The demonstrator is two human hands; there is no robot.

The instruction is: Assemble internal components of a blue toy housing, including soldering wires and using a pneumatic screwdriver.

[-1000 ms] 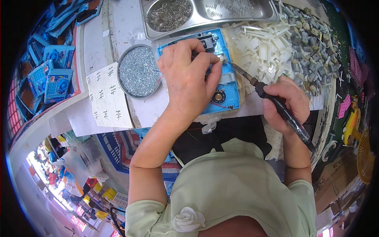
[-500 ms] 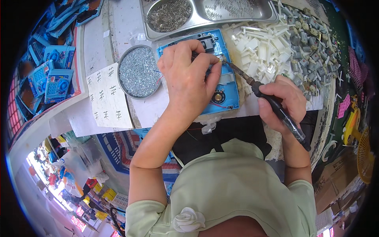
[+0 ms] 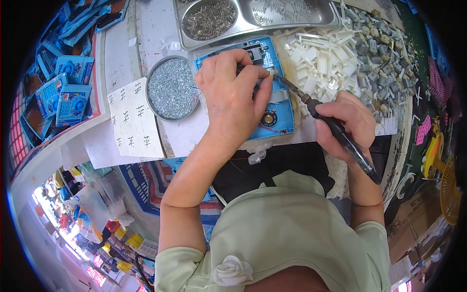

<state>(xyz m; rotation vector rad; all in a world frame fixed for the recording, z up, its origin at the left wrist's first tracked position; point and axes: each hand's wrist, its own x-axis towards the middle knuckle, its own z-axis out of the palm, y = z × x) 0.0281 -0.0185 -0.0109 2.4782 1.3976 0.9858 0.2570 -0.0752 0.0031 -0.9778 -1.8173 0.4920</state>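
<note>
Left hand (image 3: 232, 92) curled nearly closed over blue casing (image 3: 284, 111) just past twelve o'clock, anything pinched hidden. Right hand (image 3: 359, 121) wrapped round soldering iron (image 3: 357, 155), three o'clock. Casing probably light, stiff, crackable; best held by rim.

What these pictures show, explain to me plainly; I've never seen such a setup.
There is no machine: a person works with two bare hands. A fisheye camera worn on the head looks down, so straight edges bend near the rim.

The right hand holds a soldering iron, its tip at an open blue plastic casing. The left hand is over that casing; whatever its fingertips pinch is mostly hidden.

Around them on the table lie a round dish of small metal pieces, likely screws, a steel tray with coil springs, white plastic parts, small motors and a handwritten sheet.
</note>
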